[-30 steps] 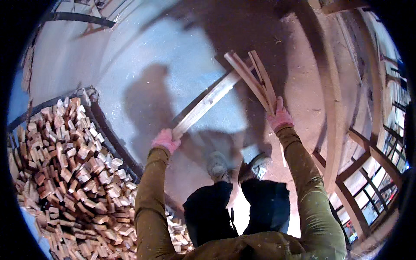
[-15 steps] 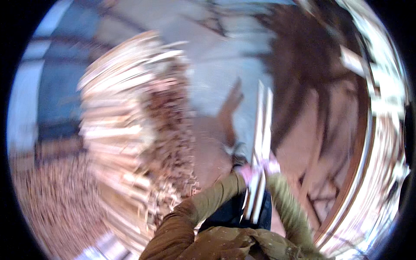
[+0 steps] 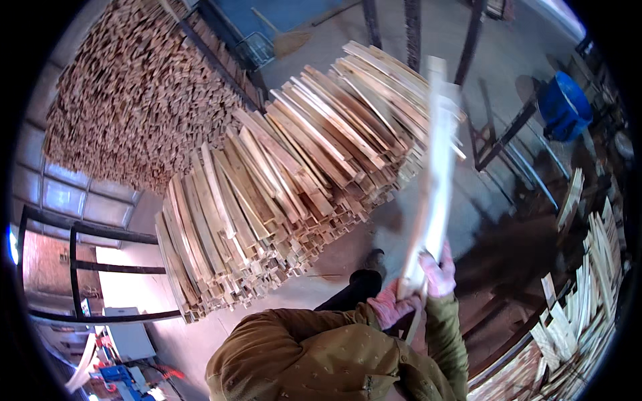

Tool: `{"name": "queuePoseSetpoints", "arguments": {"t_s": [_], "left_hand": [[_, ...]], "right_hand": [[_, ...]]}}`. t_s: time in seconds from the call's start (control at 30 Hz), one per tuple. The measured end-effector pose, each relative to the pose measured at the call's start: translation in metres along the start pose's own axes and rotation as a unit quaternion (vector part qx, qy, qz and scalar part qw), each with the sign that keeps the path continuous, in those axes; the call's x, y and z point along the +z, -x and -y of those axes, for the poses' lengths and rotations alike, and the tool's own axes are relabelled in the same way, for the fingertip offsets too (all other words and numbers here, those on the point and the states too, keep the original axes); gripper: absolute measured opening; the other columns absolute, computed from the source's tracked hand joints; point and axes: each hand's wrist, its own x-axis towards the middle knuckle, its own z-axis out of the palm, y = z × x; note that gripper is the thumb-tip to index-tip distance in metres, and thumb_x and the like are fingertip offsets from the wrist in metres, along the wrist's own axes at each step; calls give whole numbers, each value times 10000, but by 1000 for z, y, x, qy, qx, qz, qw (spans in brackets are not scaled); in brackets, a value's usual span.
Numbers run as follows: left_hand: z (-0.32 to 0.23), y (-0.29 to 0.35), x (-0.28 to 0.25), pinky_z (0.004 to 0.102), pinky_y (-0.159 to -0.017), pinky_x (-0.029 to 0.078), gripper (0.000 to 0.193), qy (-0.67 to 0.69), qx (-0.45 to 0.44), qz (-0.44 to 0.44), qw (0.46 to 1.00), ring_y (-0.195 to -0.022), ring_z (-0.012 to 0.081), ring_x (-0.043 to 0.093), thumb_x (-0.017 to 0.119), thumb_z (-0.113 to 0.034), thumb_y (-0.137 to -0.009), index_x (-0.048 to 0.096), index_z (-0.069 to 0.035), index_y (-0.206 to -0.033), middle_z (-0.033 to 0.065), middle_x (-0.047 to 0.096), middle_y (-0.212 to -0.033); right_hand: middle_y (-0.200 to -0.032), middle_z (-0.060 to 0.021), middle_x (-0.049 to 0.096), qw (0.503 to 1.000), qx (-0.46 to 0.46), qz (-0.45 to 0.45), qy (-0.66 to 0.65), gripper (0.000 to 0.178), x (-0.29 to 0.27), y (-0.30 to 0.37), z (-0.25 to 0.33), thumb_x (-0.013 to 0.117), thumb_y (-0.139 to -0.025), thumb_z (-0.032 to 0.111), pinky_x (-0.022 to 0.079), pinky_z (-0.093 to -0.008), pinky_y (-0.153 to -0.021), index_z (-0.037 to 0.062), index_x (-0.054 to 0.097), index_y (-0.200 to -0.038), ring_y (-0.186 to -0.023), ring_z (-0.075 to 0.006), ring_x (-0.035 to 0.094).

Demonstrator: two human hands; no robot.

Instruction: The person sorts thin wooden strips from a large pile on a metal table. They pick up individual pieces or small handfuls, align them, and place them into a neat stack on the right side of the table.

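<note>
Both hands wear pinkish gloves and hold long, pale wooden slats [image 3: 438,170] that rise away from me in front of my body. My left hand [image 3: 392,306] is closed round their near end. A little farther up, my right hand [image 3: 439,271] grips the same slats from the right side. Motion blur hides exactly how many pieces there are. Ahead and to the left lies a long stack of wooden slats [image 3: 294,157], layered with their ends toward me. The held slats' far end overlaps the stack's right end in view; whether they touch, I cannot tell.
A huge pile of cut wood [image 3: 140,93] fills the far left. Dark metal frame bars [image 3: 114,234] stand at left. At right are a blue bucket [image 3: 565,107] and a heap of loose slats [image 3: 575,321]. A broom [image 3: 291,43] lies far back.
My view has swung round, so the stack has gone from upright at my left to slanting across ahead. Both hands still hold the slats, which now look closer together.
</note>
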Motion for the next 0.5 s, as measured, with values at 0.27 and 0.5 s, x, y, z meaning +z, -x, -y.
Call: {"name": "queuePoseSetpoints", "arguments": {"t_s": [0.27,0.5], "left_hand": [[-159,-55,-112,303,-812,511,313,-49,286,-258,922,-958,191,626,596,-173,-948,513,-33,-1214,123,643,-996],[-259,-110,-157,416,-820,508,416,-669,-32,-152,727,-1004,326,601,541,-301,-932,519,-32,-1249,205,613,-1130]], "right_hand": [[-1287,-256,521,918,-7,300,260,724,212,-188,-36,646,-887,277,449,-398,-982,-18,294,-1446,-1193,-343,527],[-1087,-238,595,867,-18,117,484,492,57,-185,-138,587,-892,377,496,-485,-810,28,480,-1222,-980,-401,601]]}}
